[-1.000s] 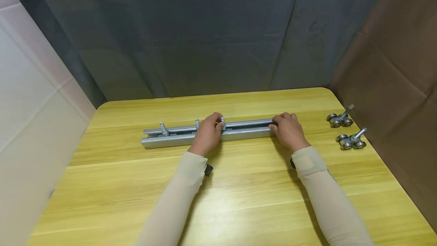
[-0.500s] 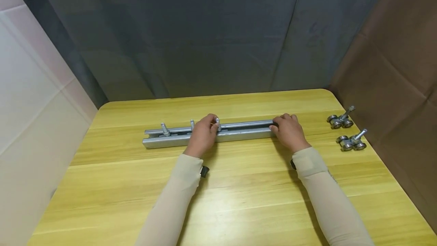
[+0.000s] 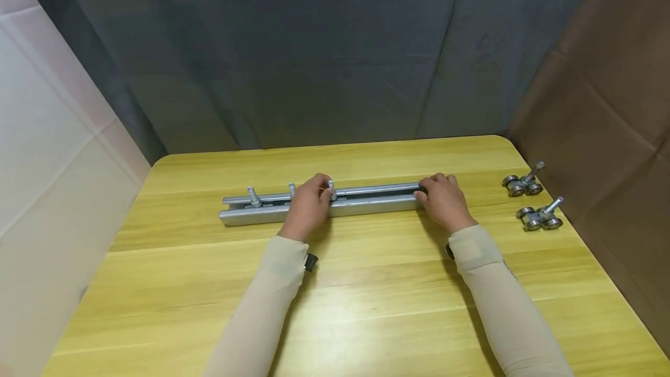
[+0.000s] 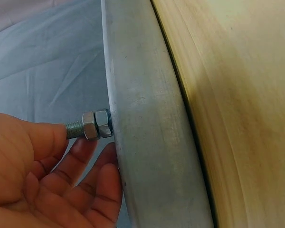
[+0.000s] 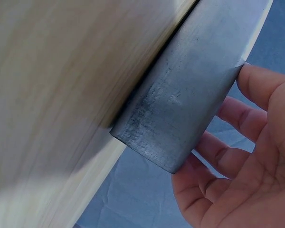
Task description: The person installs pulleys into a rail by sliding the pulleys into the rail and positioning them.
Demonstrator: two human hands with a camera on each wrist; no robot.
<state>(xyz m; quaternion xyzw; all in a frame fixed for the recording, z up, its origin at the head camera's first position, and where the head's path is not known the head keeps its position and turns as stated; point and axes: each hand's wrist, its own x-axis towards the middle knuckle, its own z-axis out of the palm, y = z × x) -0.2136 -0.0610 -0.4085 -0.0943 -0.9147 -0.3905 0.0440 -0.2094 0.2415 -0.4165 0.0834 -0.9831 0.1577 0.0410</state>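
A slotted metal track (image 3: 374, 206) lies across the table with its slot facing up. My left hand (image 3: 307, 205) pinches the upright threaded bolt (image 4: 75, 129) of a roller trolley seated in the slot. Two nuts (image 4: 96, 124) sit low on that bolt, close to the track's edge. Further left, two more bolts (image 3: 253, 197) stand up from the slot. At the track's right end, my right hand (image 3: 445, 202) grips the channel, thumb on the near lip and fingers round the end, as the right wrist view shows. The trolley bodies inside the track are mostly hidden.
Two loose roller trolleys (image 3: 541, 217) rest near the right edge of the wooden table (image 3: 366, 295), their bolts tilted up. Behind the table hangs a dark grey cloth (image 3: 314, 63). A brown cloth (image 3: 612, 109) hangs to the right and a white one (image 3: 63, 109) to the left.
My left hand has moved a little to the left along the track with the pinched bolt, and the middle bolt has shifted left too. The right hand stays at the track's end.
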